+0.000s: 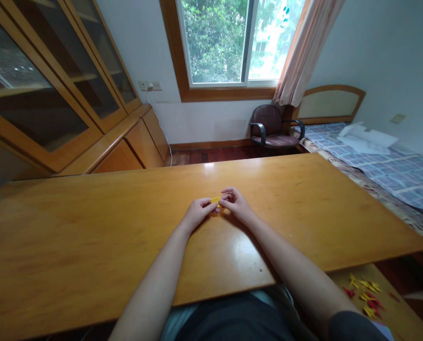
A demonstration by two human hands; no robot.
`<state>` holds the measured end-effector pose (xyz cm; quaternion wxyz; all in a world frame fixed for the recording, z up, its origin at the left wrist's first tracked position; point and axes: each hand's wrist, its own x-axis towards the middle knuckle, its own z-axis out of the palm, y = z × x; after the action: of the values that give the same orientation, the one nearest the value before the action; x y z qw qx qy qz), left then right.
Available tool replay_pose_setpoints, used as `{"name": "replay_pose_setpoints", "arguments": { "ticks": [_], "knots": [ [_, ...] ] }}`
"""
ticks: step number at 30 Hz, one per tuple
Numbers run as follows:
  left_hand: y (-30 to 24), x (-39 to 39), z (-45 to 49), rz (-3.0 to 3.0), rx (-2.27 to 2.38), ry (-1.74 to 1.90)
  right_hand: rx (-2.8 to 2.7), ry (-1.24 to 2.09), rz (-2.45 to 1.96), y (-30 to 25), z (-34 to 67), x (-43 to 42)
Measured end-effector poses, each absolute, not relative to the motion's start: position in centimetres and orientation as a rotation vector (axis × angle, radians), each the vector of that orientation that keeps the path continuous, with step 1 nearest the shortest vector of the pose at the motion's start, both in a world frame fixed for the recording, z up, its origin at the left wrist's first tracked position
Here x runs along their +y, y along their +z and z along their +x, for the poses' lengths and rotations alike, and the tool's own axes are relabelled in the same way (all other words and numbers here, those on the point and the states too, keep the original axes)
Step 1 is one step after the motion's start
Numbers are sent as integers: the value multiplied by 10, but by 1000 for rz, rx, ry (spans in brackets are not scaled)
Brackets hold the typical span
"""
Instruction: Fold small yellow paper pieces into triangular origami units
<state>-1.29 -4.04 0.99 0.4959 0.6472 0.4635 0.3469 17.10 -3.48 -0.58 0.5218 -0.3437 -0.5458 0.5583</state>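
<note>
Between my two hands, just above the middle of the wooden table [101, 227], is a small folded piece of yellow paper [215, 201]. My left hand [199, 210] pinches its left end between thumb and fingers. At the right end, my right hand [234, 202] has its thumb and index fingertips closed on the paper, with the other fingers curled loosely above. The fingers hide part of the paper, so its full shape cannot be made out.
Several small folded yellow and red paper pieces [368, 296] lie on a lower wooden surface [406, 315] at the right. Beyond the table stand a dark red armchair [270, 125] and a bed [385, 166]. A glass-door cabinet [91, 125] lines the left side.
</note>
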Motion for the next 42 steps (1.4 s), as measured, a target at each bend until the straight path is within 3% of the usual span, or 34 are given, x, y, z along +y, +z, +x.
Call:
{"name": "replay_pose_setpoints", "arguments": {
  "ticks": [42],
  "knots": [
    [9,-41,-11,1539,1134,829,-1292,1367,-828,-6,172,-33]
  ]
}}
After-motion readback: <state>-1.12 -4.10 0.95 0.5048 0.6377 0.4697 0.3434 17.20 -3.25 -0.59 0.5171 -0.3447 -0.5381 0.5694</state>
